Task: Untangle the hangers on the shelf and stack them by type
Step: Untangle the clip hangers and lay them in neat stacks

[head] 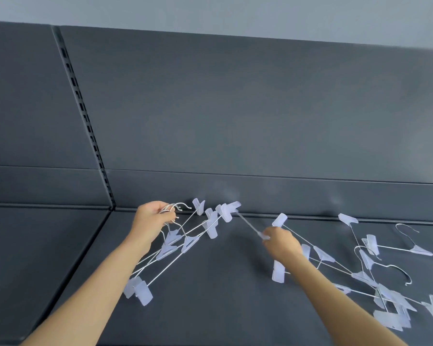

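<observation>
My left grip [153,218] curls round the bunched hooks [175,206], my right grip [281,243] pinches a wire bar [248,224]; these hangers [190,243] seem light, stiff, snag-prone.

Nope, nothing readable here: no text, labels, brands or numbers on the clip hangers [175,245], the dark shelf [210,308] or its back panel [235,108].

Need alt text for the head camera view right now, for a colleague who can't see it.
The left hand grips a bunch of clip hangers by their metal hooks above a dark shelf, while the right hand pinches one hanger's wire bar. More tangled hangers lie at right.
</observation>
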The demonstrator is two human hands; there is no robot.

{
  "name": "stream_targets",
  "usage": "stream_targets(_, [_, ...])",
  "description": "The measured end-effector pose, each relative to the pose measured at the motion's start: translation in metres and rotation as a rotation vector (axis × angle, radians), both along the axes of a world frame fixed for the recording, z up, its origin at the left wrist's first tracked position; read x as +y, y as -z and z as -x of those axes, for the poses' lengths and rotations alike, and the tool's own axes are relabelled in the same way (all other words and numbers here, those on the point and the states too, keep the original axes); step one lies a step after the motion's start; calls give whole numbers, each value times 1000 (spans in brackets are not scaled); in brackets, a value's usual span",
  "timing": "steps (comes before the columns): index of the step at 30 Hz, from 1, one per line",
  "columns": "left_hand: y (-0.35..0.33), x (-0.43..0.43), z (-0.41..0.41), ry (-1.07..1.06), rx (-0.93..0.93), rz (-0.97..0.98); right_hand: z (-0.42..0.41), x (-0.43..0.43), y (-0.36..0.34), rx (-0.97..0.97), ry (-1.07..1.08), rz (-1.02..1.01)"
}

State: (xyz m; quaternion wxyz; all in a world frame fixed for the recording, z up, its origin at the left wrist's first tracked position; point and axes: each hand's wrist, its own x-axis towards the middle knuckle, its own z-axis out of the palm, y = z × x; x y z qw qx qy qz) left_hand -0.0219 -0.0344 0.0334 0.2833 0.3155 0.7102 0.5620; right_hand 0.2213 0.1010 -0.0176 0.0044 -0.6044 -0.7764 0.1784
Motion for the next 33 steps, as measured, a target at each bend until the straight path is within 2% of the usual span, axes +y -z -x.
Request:
stream_targets(4, [-2,0,6,-48,13,-24,-11,3,-19,300,72,89])
stream_targets(12, [-4,9,-6,53,-39,10,-4,-25,-92,922,-150,252])
stream_targets(15, [-6,8,-9,95,-67,19,-3,-26,-109,1031,-233,204])
stream_targets(18, [-7,7,-9,100,-92,23,4,-32,-97,935,-351,96])
stream_targets(22, [-10,3,-7,136,-129,24,14,-44,-39,491,-564,-166])
stream_targets(24, [-10,1,-11,172,-115,33,19,-49,-12,369,-650,-347])
stream_targets(27, [-9,0,-23,194,-97,47,27,-55,13,398,-644,-466])
stream_targets(33, [-8,8,-40,163,-86,53,34,-70,17,450,-717,-552])
